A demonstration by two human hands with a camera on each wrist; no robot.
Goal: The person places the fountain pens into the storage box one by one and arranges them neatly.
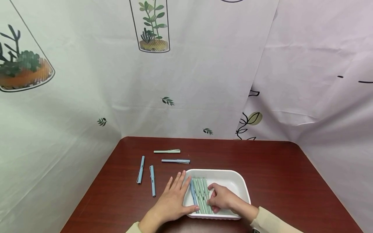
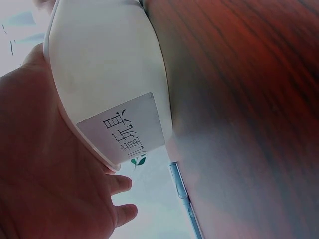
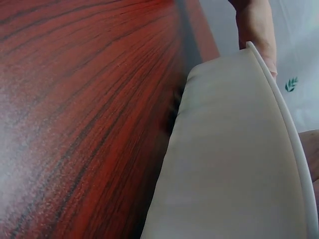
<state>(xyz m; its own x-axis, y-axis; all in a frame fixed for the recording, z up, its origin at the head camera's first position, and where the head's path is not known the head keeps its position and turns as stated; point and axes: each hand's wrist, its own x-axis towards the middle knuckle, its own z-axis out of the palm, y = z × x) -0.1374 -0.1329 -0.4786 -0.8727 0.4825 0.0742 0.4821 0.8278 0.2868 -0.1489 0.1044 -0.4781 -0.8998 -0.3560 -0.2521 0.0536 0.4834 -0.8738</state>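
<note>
A white plastic tray [image 1: 230, 176] holds a row of capped pens lying side by side: a blue pen [image 1: 193, 191] at the left and several pale green pens [image 1: 201, 194] beside it. My left hand [image 1: 173, 202] lies spread over the tray's left rim, its thumb across the near edge by the pen ends. Inside the tray, the curled fingers of my right hand [image 1: 222, 196] hold the rightmost green pen [image 1: 206, 189] at its side. The fingertips partly cover that pen. Both wrist views mostly show the tray's outer walls.
On the brown table [image 1: 279, 181], left of and behind the tray, lie two blue pens [image 1: 141, 170], a lavender-blue pen [image 1: 175, 161] and a pale green pen [image 1: 167, 151]. A label with printed characters [image 2: 124, 127] is on the tray's side. Patterned white cloth hangs around the table.
</note>
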